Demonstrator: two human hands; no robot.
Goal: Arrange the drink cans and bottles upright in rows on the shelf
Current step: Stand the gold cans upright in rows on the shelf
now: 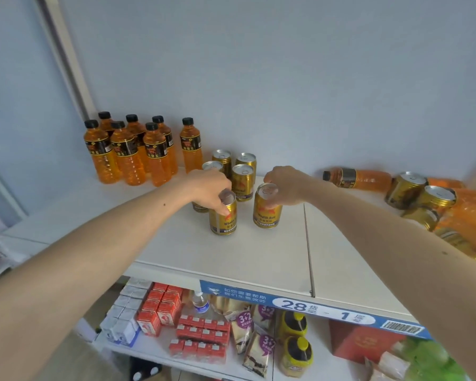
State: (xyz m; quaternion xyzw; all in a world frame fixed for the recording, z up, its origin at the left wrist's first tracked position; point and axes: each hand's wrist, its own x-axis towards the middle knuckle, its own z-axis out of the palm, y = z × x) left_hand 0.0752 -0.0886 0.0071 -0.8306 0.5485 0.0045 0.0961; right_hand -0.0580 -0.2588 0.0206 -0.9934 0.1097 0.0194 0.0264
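Left hand (208, 188) and right hand (282, 185) each pinch a gold can's rim: rigid, smooth, likely full; lower wall grips safer.

Left hand (209, 189) covers one gold can's (222, 215) rim, another can (201, 207) sits mostly hidden behind it; right pile (451, 215) cut off by frame edge.

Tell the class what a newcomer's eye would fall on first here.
Two hands meet mid-shelf: the left hand grips one gold can, the right hand another gold can. Upright orange bottles stand back left; a toppled heap of cans and bottles lies far right.
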